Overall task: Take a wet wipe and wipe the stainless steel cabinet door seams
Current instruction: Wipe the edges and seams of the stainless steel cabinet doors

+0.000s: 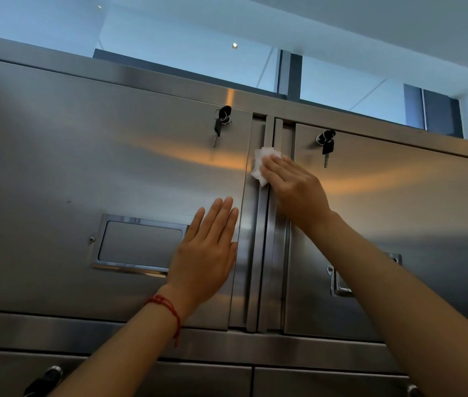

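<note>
The right hand (293, 187), fingers straight, presses a crumpled white wet wipe (262, 164) flat onto the vertical seam (267, 239) between the two brushed stainless steel cabinet doors (112, 173), just above frame centre. The left hand (207, 250), fingers spread flat and holding nothing, steadies the left door at lower centre. The seam's long axis runs top to bottom, tilting slightly in this view. Good practice: keep fingertip pressure in the groove and stroke along it, not across.

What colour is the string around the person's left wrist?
Red; the string shows clearly in the head view.
</note>
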